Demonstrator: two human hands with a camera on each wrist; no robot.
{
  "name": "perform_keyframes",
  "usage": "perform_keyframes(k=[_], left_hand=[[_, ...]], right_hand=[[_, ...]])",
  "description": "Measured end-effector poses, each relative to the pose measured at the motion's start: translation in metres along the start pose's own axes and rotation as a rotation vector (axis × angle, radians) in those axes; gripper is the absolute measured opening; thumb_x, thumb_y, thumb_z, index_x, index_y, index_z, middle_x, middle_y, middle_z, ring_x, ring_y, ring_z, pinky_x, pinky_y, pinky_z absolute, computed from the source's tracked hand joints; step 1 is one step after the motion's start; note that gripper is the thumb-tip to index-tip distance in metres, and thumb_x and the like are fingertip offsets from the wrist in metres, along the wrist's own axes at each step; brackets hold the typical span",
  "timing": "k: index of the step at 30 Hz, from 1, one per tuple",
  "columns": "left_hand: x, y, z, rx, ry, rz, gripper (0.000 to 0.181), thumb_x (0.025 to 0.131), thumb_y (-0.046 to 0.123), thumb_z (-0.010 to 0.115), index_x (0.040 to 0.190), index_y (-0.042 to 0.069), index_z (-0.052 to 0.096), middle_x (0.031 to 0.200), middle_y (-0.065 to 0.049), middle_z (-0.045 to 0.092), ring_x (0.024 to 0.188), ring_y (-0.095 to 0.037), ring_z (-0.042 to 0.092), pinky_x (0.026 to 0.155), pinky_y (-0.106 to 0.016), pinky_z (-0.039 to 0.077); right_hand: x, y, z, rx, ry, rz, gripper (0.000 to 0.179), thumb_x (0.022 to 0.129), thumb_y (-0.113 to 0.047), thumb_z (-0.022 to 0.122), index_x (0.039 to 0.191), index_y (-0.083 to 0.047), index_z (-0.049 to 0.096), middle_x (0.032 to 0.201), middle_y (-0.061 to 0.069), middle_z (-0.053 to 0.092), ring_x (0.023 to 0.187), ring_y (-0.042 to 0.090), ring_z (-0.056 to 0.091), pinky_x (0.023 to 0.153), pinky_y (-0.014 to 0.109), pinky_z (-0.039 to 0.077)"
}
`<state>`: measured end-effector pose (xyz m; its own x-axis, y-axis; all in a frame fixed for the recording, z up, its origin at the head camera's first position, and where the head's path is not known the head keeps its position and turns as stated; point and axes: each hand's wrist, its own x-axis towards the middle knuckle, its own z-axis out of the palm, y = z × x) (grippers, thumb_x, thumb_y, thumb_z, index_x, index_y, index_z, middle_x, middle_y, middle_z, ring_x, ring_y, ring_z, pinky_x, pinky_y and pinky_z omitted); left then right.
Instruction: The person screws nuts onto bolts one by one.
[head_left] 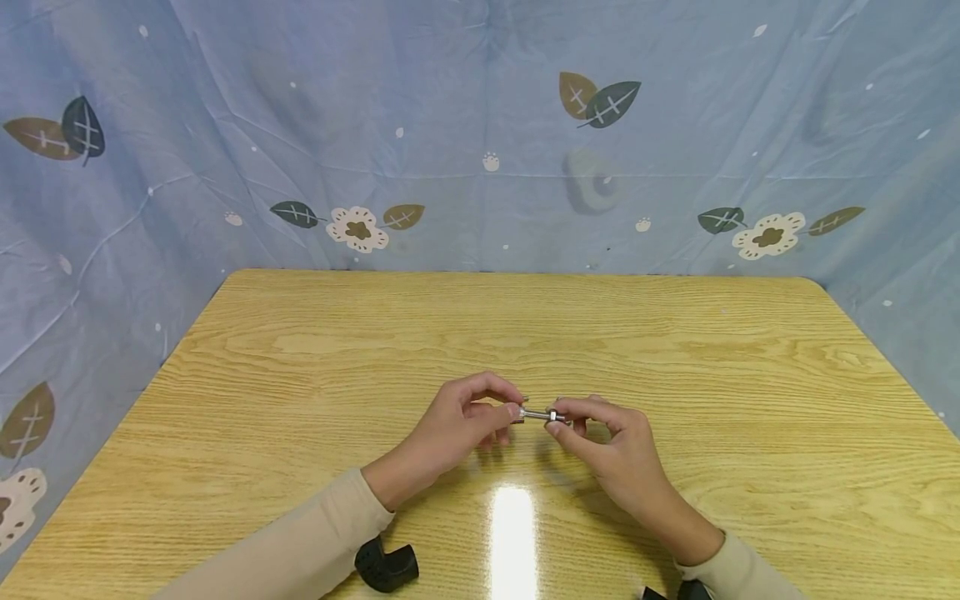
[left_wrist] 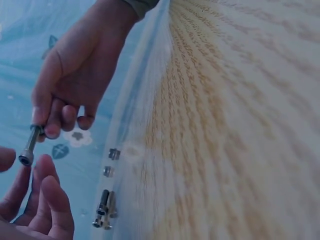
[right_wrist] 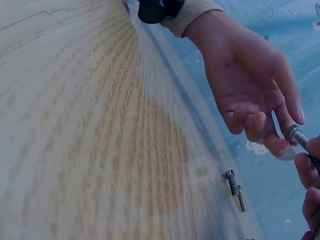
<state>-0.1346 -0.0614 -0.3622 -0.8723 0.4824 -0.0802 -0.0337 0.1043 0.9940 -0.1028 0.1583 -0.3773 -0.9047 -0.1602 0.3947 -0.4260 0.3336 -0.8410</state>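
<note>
A silver socket-head bolt (head_left: 536,414) spans the gap between both hands above the table. My left hand (head_left: 461,417) pinches its head between thumb and fingers. At the threaded end, my right hand (head_left: 611,442) pinches a hex nut (head_left: 553,416) that sits on the bolt. In the left wrist view, the bolt (left_wrist: 31,145) shows its socket facing the left fingers (left_wrist: 42,200), with the right hand (left_wrist: 80,65) at its other end. The right wrist view shows the bolt head (right_wrist: 295,131) by the left hand (right_wrist: 245,75); most of the right hand is cut off there.
Several loose bolts (left_wrist: 103,202) lie on the wooden table (head_left: 300,350), with small nuts (left_wrist: 114,153) near them; the hands mostly hide them in the head view. Black wrist gear (head_left: 386,567) sits beneath the left forearm. A patterned blue cloth (head_left: 480,108) hangs behind the table.
</note>
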Motion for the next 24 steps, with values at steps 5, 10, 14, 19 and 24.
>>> perform_keyframes(k=[5, 10, 14, 19, 24], left_hand=[[0.0014, -0.0009, 0.0006, 0.022, 0.005, -0.01, 0.025, 0.098, 0.022, 0.057, 0.112, 0.003, 0.064, 0.101, -0.024, 0.066, 0.07, -0.024, 0.061, 0.059, -0.028, 0.048], [0.001, -0.0004, 0.0008, 0.022, 0.001, 0.011, 0.023, 0.097, 0.02, 0.06, 0.112, 0.002, 0.063, 0.094, -0.026, 0.065, 0.068, -0.022, 0.06, 0.058, -0.027, 0.048], [0.0006, -0.0008, 0.0003, 0.016, 0.001, 0.037, 0.023, 0.094, 0.018, 0.064, 0.112, 0.003, 0.063, 0.081, -0.028, 0.062, 0.065, -0.026, 0.06, 0.057, -0.029, 0.047], [-0.001, -0.0011, -0.0008, 0.007, -0.007, 0.055, 0.022, 0.093, 0.013, 0.063, 0.113, 0.005, 0.063, 0.078, -0.03, 0.063, 0.07, -0.039, 0.058, 0.059, -0.032, 0.047], [-0.0028, 0.0, -0.0013, -0.003, -0.009, 0.047, 0.021, 0.091, 0.007, 0.061, 0.111, 0.012, 0.064, 0.083, -0.03, 0.065, 0.079, -0.043, 0.06, 0.07, -0.036, 0.05]], right_hand=[[-0.0001, 0.0003, 0.0002, -0.001, 0.002, 0.005, 0.016, 0.083, -0.002, 0.073, 0.098, -0.009, 0.076, 0.08, -0.006, 0.068, 0.07, 0.008, 0.051, 0.066, 0.031, 0.042], [0.0, 0.0004, 0.0002, -0.001, 0.002, -0.002, 0.016, 0.083, -0.002, 0.073, 0.097, -0.009, 0.076, 0.08, -0.006, 0.068, 0.07, 0.008, 0.051, 0.066, 0.031, 0.042], [-0.0001, 0.0007, 0.0001, 0.004, -0.001, -0.008, 0.017, 0.083, -0.001, 0.073, 0.098, -0.009, 0.075, 0.08, -0.005, 0.068, 0.07, 0.008, 0.051, 0.066, 0.031, 0.042], [-0.0004, 0.0011, 0.0, 0.009, -0.005, -0.015, 0.017, 0.083, -0.001, 0.073, 0.098, -0.008, 0.075, 0.08, -0.006, 0.068, 0.07, 0.008, 0.051, 0.066, 0.03, 0.043], [-0.0006, 0.0015, 0.0, 0.009, -0.012, -0.025, 0.017, 0.083, 0.001, 0.072, 0.098, -0.006, 0.075, 0.082, -0.007, 0.069, 0.071, 0.007, 0.051, 0.067, 0.029, 0.043]])
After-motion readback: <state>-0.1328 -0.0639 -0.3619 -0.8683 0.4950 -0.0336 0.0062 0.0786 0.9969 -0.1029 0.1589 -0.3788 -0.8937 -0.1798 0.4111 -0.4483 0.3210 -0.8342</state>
